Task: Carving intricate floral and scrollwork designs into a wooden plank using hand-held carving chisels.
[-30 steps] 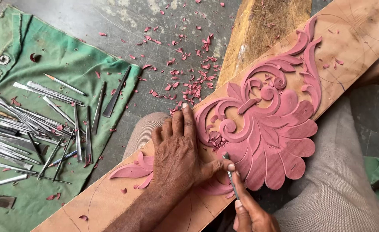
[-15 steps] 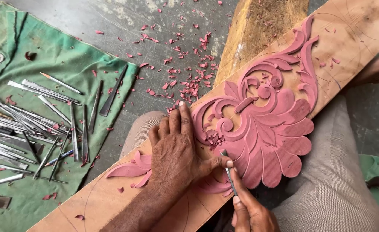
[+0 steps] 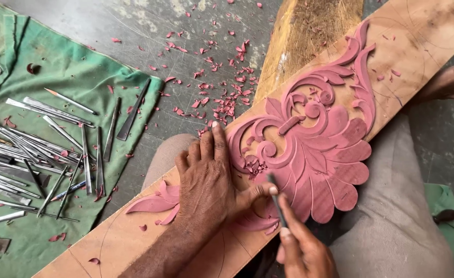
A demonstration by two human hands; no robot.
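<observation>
A: Largest first. A long wooden board (image 3: 422, 31) is laid slantwise across the lap, its long axis running from lower left to upper right. Everything else is placed from it.

B: The carving?

A: A pink-painted leaf-and-scroll relief (image 3: 314, 149) is cut into the board's middle, with a smaller pink leaf (image 3: 152, 203) toward its lower-left end.

B: Hands?

A: The left hand (image 3: 206, 180) is pressed flat on the board just left of the relief, fingers spread toward the far edge, thumb stretched right; nothing is grasped by it. The right hand (image 3: 301, 249) is held at the board's near edge, fingers clenched around a slim chisel (image 3: 277, 201).

B: Which way is the chisel aimed?

A: Its shaft is pointed up and away from the grip, into the relief's lower leaves, and the left thumb is met beside the tip. The tip itself is probably touching the wood, though the blade's end is not clearly seen.

B: Anything holding other things?

A: Left of the board, a green cloth (image 3: 72, 72) is spread on the floor; many metal carving tools (image 3: 41, 149) are laid on it. Pink shavings (image 3: 221, 98) are scattered beyond the board's far edge.
</observation>
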